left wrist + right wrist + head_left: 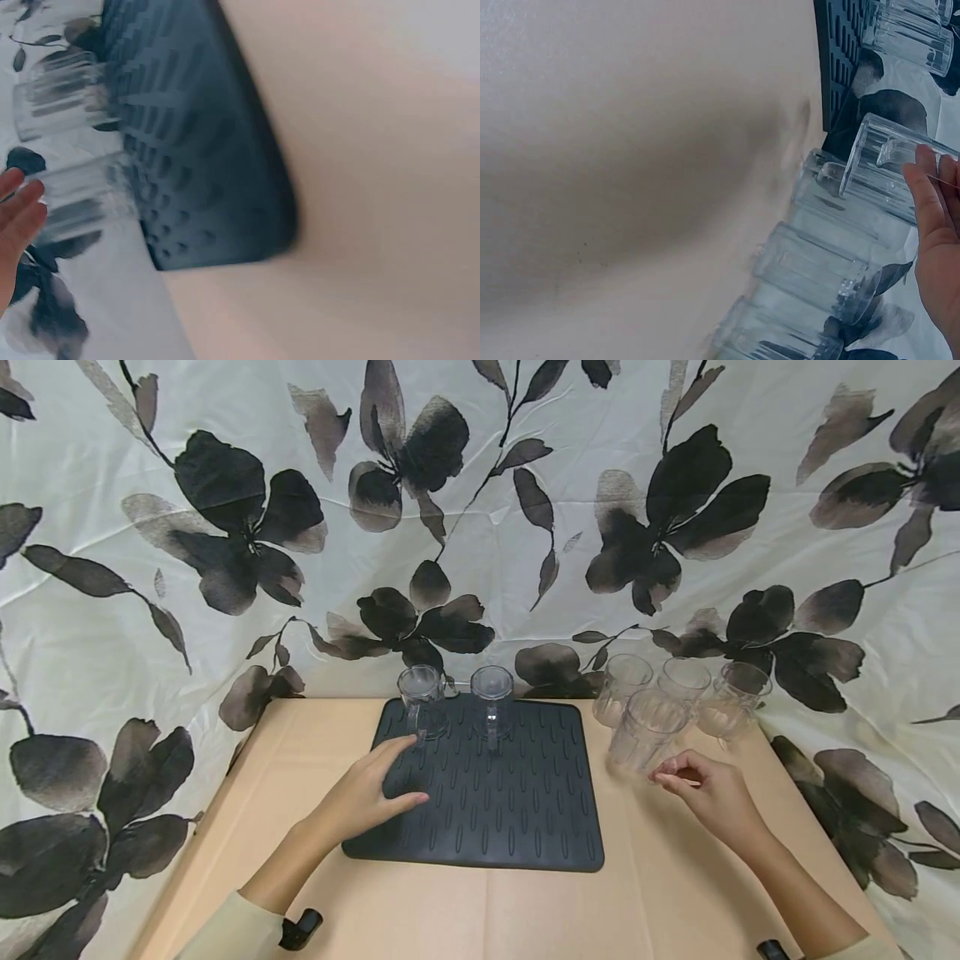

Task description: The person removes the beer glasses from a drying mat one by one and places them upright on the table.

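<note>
My right hand (705,789) pinches the near side of a clear glass mug (647,731), thumb and forefinger together. The right wrist view has the same glass mug (889,169) raised above the bases of its neighbours, my fingers (928,191) against its side. My left hand (367,789) hovers over the left part of a black ribbed mat (517,802), thumb and fingers spread, holding nothing. Its fingertips are close to a glass mug (423,702) at the mat's back left. Another glass mug (492,702) stands to the right of that one, handle toward me.
Three more clear glass mugs stand behind the held one at the table's back right: a left one (621,685), a middle one (684,681) and a right one (731,706). The beige table (555,914) ends at a white floral cloth (525,568) behind.
</note>
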Available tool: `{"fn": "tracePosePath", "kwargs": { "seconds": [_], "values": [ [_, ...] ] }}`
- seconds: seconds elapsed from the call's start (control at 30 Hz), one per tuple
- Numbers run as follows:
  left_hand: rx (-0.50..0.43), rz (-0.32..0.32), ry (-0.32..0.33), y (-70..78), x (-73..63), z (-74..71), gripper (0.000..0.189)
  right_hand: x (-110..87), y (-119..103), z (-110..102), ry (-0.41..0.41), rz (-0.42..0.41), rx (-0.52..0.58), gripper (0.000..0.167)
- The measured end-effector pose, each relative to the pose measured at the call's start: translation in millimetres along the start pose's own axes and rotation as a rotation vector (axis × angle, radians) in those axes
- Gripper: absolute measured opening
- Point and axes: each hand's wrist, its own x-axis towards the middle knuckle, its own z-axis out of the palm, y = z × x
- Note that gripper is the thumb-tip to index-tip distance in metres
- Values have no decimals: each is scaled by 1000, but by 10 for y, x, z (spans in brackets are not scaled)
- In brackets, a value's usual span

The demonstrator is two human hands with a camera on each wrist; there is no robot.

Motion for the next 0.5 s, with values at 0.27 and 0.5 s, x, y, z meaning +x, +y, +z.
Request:
{"fn": "tracePosePath", "kwargs": {
  "seconds": [0.27,0.5],
  "values": [
    [78,-165,-111,-207,-311,72,102,-7,65,54,12,32,6,20],
    [71,-274,-164,-356,-474,88,119,-12,134,138,2,52,24,20]
  ]
}}
